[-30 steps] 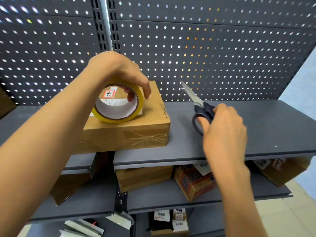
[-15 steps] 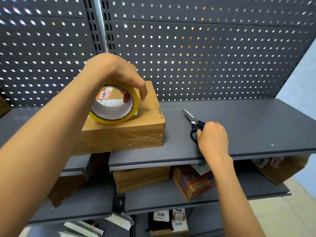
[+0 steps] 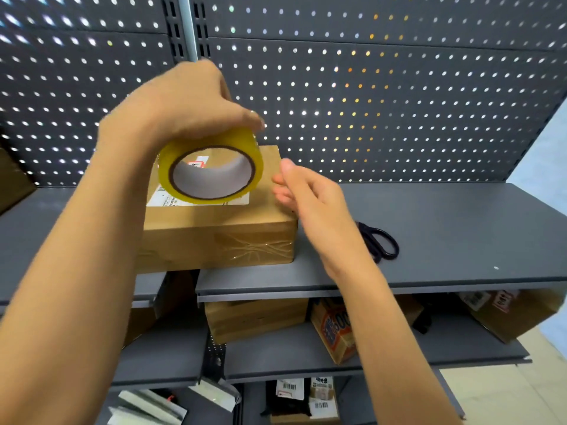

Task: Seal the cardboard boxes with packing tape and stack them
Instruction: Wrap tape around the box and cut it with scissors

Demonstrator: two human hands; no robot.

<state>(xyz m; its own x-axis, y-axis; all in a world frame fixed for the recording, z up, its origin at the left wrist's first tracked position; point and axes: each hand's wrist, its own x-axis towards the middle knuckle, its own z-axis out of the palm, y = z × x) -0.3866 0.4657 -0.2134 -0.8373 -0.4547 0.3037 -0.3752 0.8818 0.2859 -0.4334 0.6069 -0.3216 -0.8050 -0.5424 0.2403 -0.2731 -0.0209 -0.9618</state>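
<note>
Head view | my left hand (image 3: 184, 108) grips the tape roll (image 3: 211, 170) above the cardboard box (image 3: 221, 237) | my right hand (image 3: 310, 194) relaxed, empty | scissors (image 3: 380, 243) on shelf (image 3: 460, 228)

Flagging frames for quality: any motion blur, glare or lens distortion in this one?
Head view: the left hand gripping the tape roll is smeared at its edges, and the right hand fingertips are soft; the cardboard box and scissors stay fairly sharp. Light through the pegboard holes streaks near the corners, and the shelf edge bows from the wide lens.
</note>
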